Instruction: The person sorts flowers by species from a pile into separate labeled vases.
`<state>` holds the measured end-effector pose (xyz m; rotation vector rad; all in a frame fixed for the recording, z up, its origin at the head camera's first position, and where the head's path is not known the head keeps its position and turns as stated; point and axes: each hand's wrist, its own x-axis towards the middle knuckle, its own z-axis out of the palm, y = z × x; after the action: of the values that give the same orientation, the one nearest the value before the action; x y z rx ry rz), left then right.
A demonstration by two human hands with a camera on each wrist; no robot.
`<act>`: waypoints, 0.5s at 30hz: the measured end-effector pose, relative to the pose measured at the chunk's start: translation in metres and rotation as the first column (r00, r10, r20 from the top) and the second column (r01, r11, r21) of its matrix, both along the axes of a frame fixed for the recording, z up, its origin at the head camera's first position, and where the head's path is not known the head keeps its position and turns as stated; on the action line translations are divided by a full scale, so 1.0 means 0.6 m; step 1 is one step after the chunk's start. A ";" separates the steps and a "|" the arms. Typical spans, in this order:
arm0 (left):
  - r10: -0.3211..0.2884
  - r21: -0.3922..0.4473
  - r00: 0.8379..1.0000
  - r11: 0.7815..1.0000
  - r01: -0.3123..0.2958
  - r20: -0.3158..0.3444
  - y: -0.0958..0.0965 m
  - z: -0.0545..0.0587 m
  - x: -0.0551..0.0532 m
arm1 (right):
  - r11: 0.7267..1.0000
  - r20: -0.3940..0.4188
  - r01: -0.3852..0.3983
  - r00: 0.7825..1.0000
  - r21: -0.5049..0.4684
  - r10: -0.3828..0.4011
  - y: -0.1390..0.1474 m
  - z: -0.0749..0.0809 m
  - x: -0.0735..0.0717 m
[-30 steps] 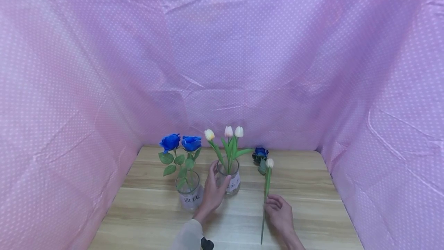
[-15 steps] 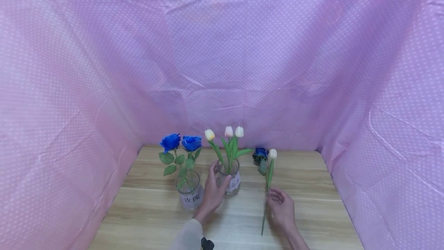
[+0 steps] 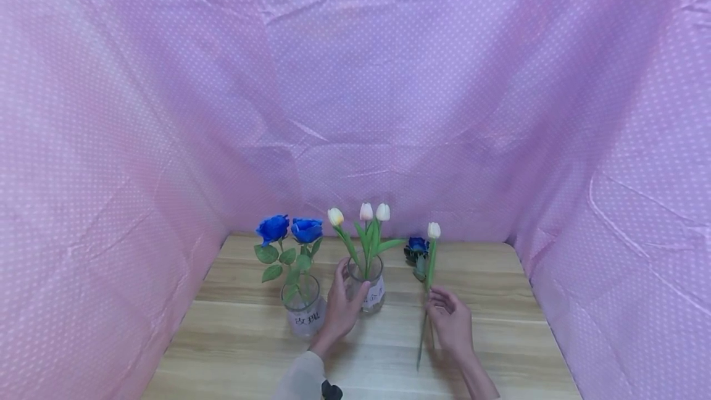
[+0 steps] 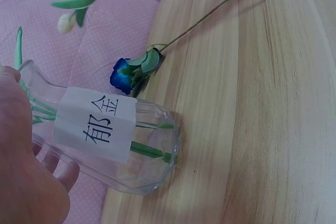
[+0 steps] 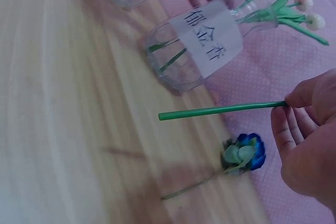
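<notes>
My left hand (image 3: 345, 306) grips the neck of a clear glass vase (image 4: 152, 174) with a white paper label, from its left side. Three pale tulips (image 3: 366, 212) stand in that vase, their green stems showing through the glass. In my right hand (image 3: 452, 321), thumb and fingers pinch the green stem of a single white tulip (image 3: 434, 231). Its bloom points up and away, and its lower stem (image 5: 210, 111) sticks out free over the table. A blue rose (image 5: 244, 153) lies on the table just beyond and below the right hand.
To the left of my left hand stands a second labelled glass vase (image 3: 305, 320) holding two blue roses (image 3: 273, 229). The wood-grain table (image 3: 239, 350) ends at a pink dotted cloth (image 3: 355, 110), which hangs behind and at both sides.
My right hand has moved up and away from me with the white tulip, which now stands more upright. The left hand and its vase have stayed in place.
</notes>
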<state>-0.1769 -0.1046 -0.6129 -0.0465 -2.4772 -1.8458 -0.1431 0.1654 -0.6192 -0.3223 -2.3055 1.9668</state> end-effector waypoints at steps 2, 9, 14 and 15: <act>0.001 0.001 1.000 1.000 -0.001 -0.001 0.000 -0.001 0.000 | 1.000 -0.043 0.008 0.999 -0.011 -0.008 -0.002 0.008 -0.006; 0.000 -0.004 1.000 1.000 0.000 -0.001 0.000 -0.002 -0.001 | 0.998 -0.171 0.024 0.985 -0.060 -0.034 -0.005 0.038 -0.026; 0.003 -0.012 1.000 1.000 -0.003 0.004 0.000 -0.002 -0.001 | 0.994 -0.205 0.035 0.977 -0.105 -0.056 -0.010 0.064 -0.037; 0.004 -0.014 1.000 1.000 -0.004 0.006 0.000 -0.002 -0.001 | 0.993 -0.217 0.035 0.974 -0.113 -0.060 -0.012 0.070 -0.039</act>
<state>-0.1774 -0.1046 -0.6142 -0.0372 -2.4920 -1.8303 -0.1664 0.1583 -0.5772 -0.1562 -2.0421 1.9972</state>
